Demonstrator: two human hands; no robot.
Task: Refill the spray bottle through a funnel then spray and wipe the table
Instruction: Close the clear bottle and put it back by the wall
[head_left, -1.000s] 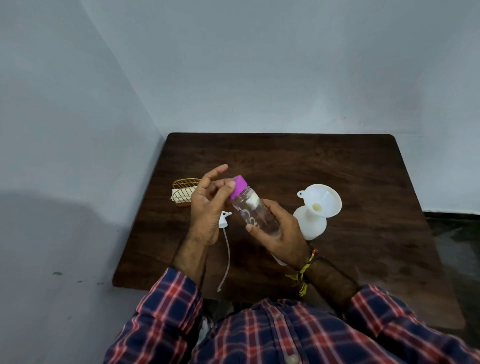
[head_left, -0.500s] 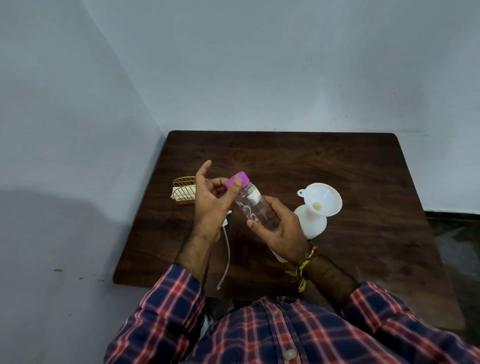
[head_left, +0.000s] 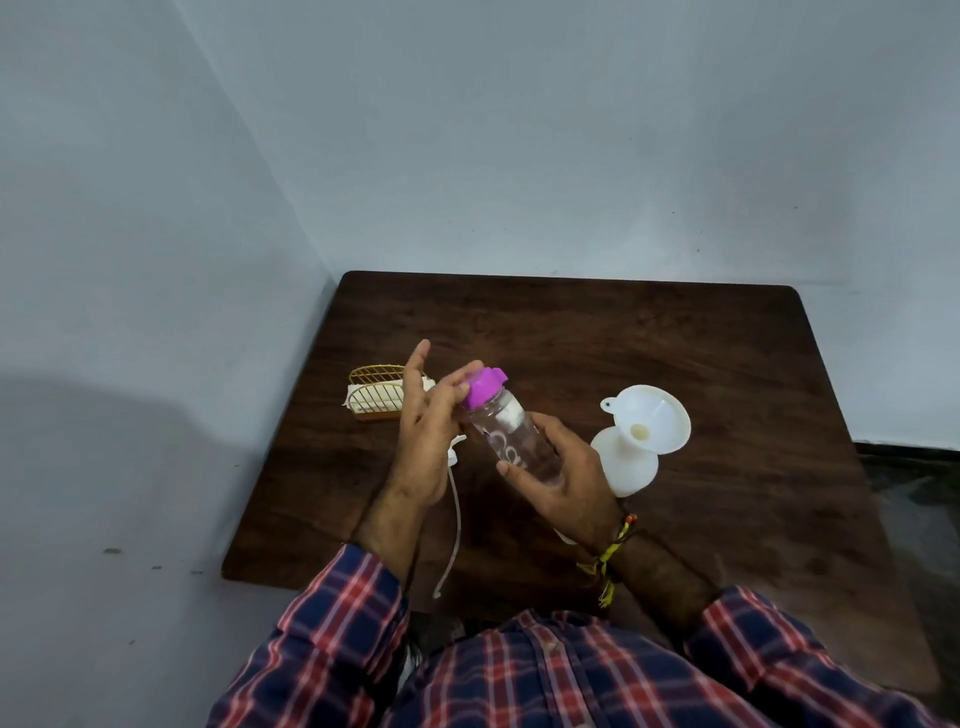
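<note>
The clear water bottle (head_left: 511, 441) sits tilted in the air above the middle of the dark wooden table (head_left: 649, 343), its purple cap (head_left: 482, 388) pointing up and away from me toward the left, its base down in my right palm. My right hand (head_left: 563, 480) wraps the lower half of the barrel, thumb on the near side and fingers curled round the far side, so it is clamped firmly on the bottle. My left hand (head_left: 423, 441) is at the cap: the thumb and the curled middle fingers pinch its purple rim, while the index finger sticks straight up, clear of everything. To the right of the bottle, just beyond my right hand, the white spray bottle (head_left: 626, 470) stands on the table with the white funnel (head_left: 652, 421) seated in its neck, leaning a little to the right (a pale spot shows at the bottom of the funnel's bowl). Under my left hand the white spray head (head_left: 453, 457) lies on the wood, mostly hidden, its thin dip tube (head_left: 453, 535) trailing toward me to the table's near edge. Farther left, behind my left hand, a gold wire holder (head_left: 376, 392) stands with white cloth or napkins (head_left: 382, 396) in it.
</note>
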